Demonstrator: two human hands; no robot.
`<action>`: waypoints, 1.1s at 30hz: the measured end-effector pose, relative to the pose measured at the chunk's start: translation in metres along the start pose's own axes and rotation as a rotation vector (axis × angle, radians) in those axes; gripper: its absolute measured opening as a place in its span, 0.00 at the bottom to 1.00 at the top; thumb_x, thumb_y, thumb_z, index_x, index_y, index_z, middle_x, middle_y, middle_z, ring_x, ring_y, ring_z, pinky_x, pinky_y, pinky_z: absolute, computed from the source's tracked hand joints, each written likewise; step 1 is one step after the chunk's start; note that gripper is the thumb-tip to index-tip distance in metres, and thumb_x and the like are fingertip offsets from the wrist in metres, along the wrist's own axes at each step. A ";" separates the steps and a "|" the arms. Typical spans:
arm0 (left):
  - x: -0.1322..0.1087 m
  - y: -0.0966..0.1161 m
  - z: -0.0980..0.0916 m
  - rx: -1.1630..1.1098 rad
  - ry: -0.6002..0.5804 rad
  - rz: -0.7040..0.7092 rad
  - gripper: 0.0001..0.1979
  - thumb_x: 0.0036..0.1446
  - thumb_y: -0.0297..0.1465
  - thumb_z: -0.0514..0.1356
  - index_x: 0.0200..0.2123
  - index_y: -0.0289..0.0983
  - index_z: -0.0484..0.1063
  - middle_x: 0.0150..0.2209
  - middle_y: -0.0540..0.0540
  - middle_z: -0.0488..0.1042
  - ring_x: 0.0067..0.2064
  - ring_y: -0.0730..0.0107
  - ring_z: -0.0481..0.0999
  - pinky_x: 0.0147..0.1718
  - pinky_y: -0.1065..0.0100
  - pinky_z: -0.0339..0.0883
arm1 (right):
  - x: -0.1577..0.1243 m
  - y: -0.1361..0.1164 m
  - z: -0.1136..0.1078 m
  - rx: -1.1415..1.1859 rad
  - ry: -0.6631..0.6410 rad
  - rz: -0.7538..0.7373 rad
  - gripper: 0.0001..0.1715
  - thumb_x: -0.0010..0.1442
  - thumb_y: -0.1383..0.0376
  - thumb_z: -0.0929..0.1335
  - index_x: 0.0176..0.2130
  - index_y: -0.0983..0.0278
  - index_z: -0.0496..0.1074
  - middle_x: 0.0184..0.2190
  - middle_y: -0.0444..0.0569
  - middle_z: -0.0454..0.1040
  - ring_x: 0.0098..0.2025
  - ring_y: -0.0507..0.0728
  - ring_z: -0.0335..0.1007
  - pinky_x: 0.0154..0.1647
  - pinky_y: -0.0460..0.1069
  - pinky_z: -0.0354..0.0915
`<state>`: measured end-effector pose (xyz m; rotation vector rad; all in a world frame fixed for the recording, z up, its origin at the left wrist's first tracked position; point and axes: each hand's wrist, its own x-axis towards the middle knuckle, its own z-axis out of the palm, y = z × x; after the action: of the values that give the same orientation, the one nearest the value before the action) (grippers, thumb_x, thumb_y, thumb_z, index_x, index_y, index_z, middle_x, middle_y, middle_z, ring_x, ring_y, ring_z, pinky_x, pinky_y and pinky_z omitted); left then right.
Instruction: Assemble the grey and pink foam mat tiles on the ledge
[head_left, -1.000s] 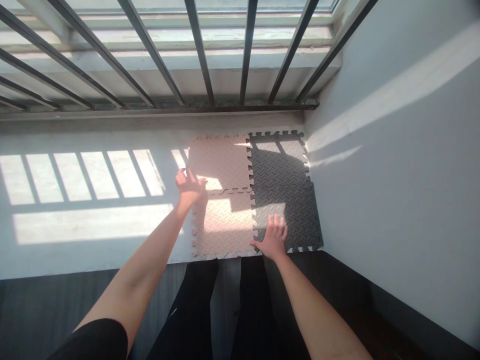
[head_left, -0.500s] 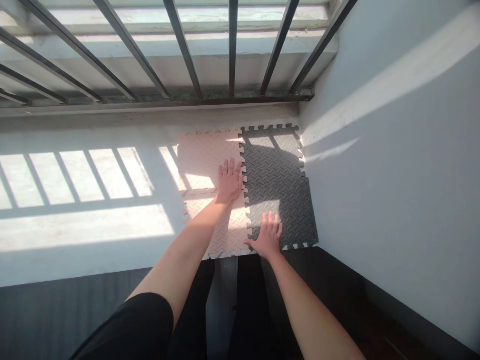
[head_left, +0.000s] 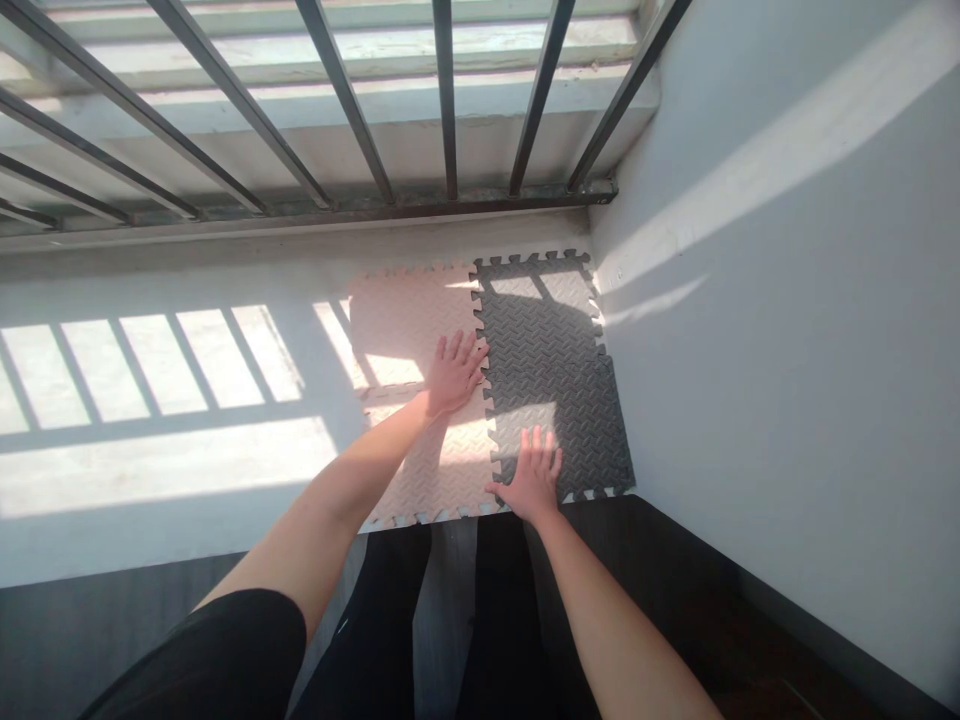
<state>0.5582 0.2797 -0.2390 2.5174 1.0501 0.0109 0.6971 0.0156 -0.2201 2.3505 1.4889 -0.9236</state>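
Interlocking foam mats lie joined on a pale floor in the corner by the wall: two beige mats (head_left: 397,320) on the left and two dark grey mats (head_left: 551,340) on the right. My left hand (head_left: 454,372) lies flat and open on the far beige mat, fingers touching the toothed seam with the grey mat. My right hand (head_left: 531,475) presses flat and open on the near grey mat, close to its front edge and the seam with the near beige mat (head_left: 442,470).
A dark metal railing (head_left: 442,110) runs along the far side above a concrete ledge. A white wall (head_left: 787,330) stands right of the mats. Sunlit stripes fall on the pale floor (head_left: 150,440) at left. My dark-clad legs (head_left: 390,630) are below.
My left hand swung right from the beige mats' left edge onto the far beige mat by the centre seam. My right hand stayed on the near grey mat.
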 end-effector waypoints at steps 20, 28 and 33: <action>-0.060 -0.038 -0.006 0.066 -0.040 -0.013 0.40 0.75 0.45 0.51 0.79 0.25 0.54 0.80 0.25 0.51 0.82 0.38 0.48 0.78 0.35 0.41 | 0.000 0.002 0.005 -0.047 0.044 0.007 0.81 0.53 0.33 0.75 0.82 0.71 0.40 0.84 0.68 0.30 0.84 0.79 0.21 0.80 0.76 0.30; -0.142 -0.062 -0.024 0.105 0.156 -0.391 0.37 0.76 0.40 0.50 0.78 0.22 0.52 0.79 0.23 0.52 0.82 0.35 0.45 0.77 0.34 0.47 | 0.001 -0.002 -0.005 -0.045 0.018 0.037 0.76 0.57 0.38 0.76 0.81 0.75 0.43 0.83 0.74 0.35 0.84 0.82 0.27 0.79 0.79 0.38; -0.172 -0.066 -0.016 0.081 0.143 -0.412 0.39 0.74 0.39 0.52 0.77 0.17 0.51 0.77 0.18 0.55 0.80 0.33 0.51 0.76 0.38 0.52 | 0.023 -0.075 -0.042 0.070 0.187 -0.173 0.47 0.75 0.52 0.63 0.79 0.75 0.53 0.82 0.71 0.47 0.83 0.74 0.41 0.81 0.71 0.47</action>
<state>0.3877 0.2098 -0.2241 2.3482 1.6393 0.0315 0.6552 0.0879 -0.1902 2.4461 1.7836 -0.8248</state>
